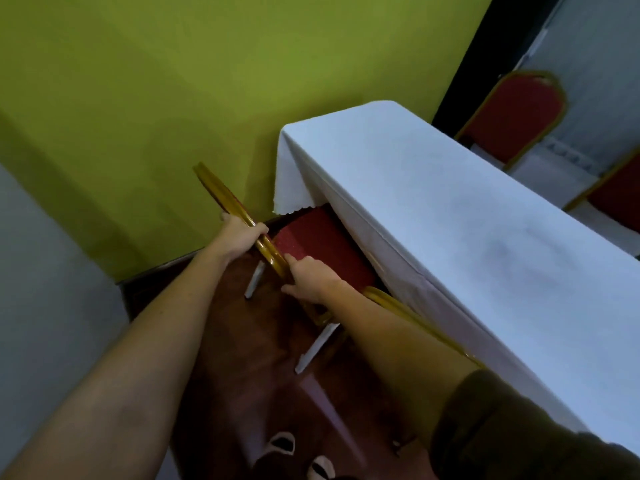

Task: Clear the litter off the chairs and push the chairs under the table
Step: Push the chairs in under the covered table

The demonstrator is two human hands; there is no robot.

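Observation:
A red-cushioned chair with a gold frame (221, 190) stands at the near end of a long table under a white cloth (450, 209). Its red seat (318, 244) reaches partly beneath the hanging cloth. My left hand (242, 233) is wrapped around the gold top rail of the backrest. My right hand (308, 278) grips the same backrest lower down, at its side edge. No litter shows on the visible part of the seat. The gold back of a second chair (408, 317) sits against the table's long side, partly behind my right forearm.
A green wall (173, 98) stands close behind the chair and the table end. Two more red chairs (516, 116) stand across the table at the right. The floor is dark reddish brown (242, 375), with my feet at the bottom edge.

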